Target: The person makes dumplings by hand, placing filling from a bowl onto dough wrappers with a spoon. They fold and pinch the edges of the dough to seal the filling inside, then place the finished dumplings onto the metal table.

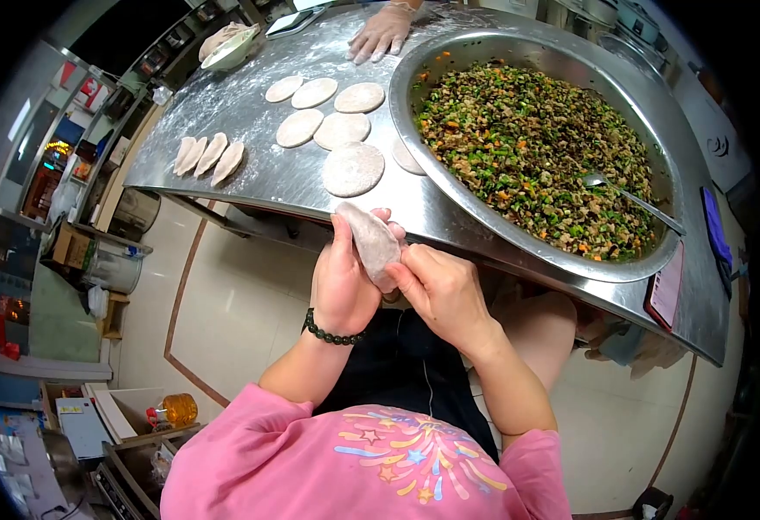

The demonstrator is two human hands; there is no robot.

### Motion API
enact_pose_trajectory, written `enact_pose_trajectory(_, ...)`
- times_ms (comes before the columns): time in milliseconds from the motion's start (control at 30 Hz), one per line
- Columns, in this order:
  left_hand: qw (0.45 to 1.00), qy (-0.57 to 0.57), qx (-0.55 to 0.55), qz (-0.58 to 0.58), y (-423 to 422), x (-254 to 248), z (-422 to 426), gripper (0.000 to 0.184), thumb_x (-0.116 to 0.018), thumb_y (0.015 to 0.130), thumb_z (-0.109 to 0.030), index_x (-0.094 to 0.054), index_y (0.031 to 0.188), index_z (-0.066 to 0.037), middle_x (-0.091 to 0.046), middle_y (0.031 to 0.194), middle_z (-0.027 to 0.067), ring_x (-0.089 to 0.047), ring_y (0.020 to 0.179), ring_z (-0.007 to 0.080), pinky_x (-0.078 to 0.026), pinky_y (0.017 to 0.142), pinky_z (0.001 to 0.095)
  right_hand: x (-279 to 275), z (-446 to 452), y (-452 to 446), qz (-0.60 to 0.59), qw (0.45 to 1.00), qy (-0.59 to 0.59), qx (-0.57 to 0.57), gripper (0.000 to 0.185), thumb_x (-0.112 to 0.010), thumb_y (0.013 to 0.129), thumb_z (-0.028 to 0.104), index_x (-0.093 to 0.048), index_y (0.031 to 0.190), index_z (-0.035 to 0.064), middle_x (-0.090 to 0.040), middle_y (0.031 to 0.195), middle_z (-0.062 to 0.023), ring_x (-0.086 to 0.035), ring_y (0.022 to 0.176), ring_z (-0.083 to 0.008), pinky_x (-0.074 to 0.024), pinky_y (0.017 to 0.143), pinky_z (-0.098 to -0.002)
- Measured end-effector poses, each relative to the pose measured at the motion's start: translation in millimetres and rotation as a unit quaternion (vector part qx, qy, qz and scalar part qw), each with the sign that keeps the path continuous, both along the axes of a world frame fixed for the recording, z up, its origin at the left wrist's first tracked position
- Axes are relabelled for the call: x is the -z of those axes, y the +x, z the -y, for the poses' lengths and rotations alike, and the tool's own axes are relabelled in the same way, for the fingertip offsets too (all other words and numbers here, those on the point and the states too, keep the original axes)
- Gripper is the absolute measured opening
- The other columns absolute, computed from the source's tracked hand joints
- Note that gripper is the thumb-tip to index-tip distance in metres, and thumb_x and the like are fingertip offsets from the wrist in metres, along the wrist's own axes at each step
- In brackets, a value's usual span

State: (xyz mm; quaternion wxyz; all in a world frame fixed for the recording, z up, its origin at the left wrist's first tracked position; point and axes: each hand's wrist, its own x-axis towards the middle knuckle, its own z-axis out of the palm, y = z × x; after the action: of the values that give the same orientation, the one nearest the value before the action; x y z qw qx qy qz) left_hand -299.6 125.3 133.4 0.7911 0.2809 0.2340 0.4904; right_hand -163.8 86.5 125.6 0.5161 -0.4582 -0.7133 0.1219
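Note:
A folded, half-moon piece of dough (370,243) lies in my left hand (345,277), its fingers curled round it from below. My right hand (441,290) pinches the dough's lower right end between thumb and fingers. Just beyond, flat round wrappers (353,169) are spread on the steel table (267,182); one is partly hidden by the basin's rim. Several folded dumplings (211,154) sit in a row at the left. A large steel basin (404,95) at the right holds chopped green, brown and orange filling (536,156), with a metal spoon (636,201) resting in it.
Another person's gloved hand (380,33) rests on the table's far side. A bowl (229,52) stands at the far left. A pink-screened phone (664,290) and a purple-blue item (716,227) lie by the right edge. Shelves and an oil bottle (175,411) are at left.

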Motion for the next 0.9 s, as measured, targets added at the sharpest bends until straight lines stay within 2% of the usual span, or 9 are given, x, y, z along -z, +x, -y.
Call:
enact_pose_trajectory(67, 0.999, 0.02, -0.02, -0.019, 0, 3, -1, 0.054, -0.026, 0.095, -0.047, -0.044, 0.111, 0.001, -0.057, 0.094, 0.0106, -0.056, 0.085, 0.0179, -0.045, 0.073, 0.0287, 2, 0, 1, 0.004, 1.0, 0.004, -0.026, 0.02, -0.06, 0.083, 0.018, -0.05, 0.073, 0.0039, -0.053, 0.066, -0.0105, -0.056, 0.06, -0.0286, -0.0426, 0.052, -0.0381)
enact_pose_trajectory(200, 0.995, 0.057, -0.033, -0.08, -1, 3, 2, 0.054, -0.028, 0.095, -0.047, -0.047, 0.106, 0.002, -0.057, 0.09, 0.0106, -0.056, 0.083, 0.0168, -0.046, 0.073, 0.0277, 1, -1, 0, -0.001, 1.0, 0.025, -0.005, 0.019, -0.06, 0.083, 0.018, -0.05, 0.074, 0.0039, -0.053, 0.066, -0.0102, -0.056, 0.06, -0.0285, -0.0427, 0.052, -0.0377)
enact_pose_trajectory(267, 0.991, 0.083, -0.025, -0.103, -1, 1, 4, 0.048, -0.026, 0.095, -0.048, -0.047, 0.102, -0.005, -0.053, 0.089, 0.0067, -0.052, 0.086, 0.0154, -0.043, 0.078, 0.027, 1, -1, 2, 0.018, 1.0, 0.015, -0.019, 0.018, -0.06, 0.082, 0.018, -0.05, 0.075, 0.0041, -0.053, 0.066, -0.0102, -0.056, 0.06, -0.0283, -0.0428, 0.052, -0.0374)
enact_pose_trajectory(700, 0.954, 0.181, -0.023, -0.236, -5, 5, 6, 0.051, -0.028, 0.095, -0.047, -0.052, 0.098, -0.002, -0.055, 0.091, 0.0062, -0.053, 0.084, 0.0125, -0.042, 0.077, 0.0256, -4, -1, 4, 0.019, 0.999, 0.035, -0.017, 0.017, -0.059, 0.083, 0.015, -0.049, 0.074, 0.0038, -0.052, 0.064, -0.0107, -0.055, 0.058, -0.0291, -0.0424, 0.051, -0.0372)
enact_pose_trajectory(767, 0.932, 0.236, -0.051, -0.272, -4, 8, 5, 0.056, -0.031, 0.094, -0.048, -0.055, 0.095, 0.002, -0.058, 0.083, 0.0049, -0.054, 0.073, 0.0094, -0.045, 0.065, 0.0227, -1, -2, 5, -0.001, 0.999, 0.03, -0.02, 0.017, -0.059, 0.082, 0.014, -0.049, 0.073, 0.0038, -0.052, 0.064, -0.0112, -0.055, 0.058, -0.0295, -0.042, 0.051, -0.0378)
enact_pose_trajectory(900, 0.903, 0.29, -0.041, -0.314, -12, 12, 3, 0.053, -0.032, 0.095, -0.046, -0.056, 0.097, 0.002, -0.059, 0.083, 0.0044, -0.054, 0.074, 0.0084, -0.045, 0.066, 0.0229, -5, -1, 7, 0.004, 0.999, 0.023, -0.04, 0.016, -0.058, 0.083, 0.013, -0.049, 0.073, 0.0038, -0.052, 0.064, -0.0115, -0.054, 0.057, -0.0296, -0.0415, 0.051, -0.0382)
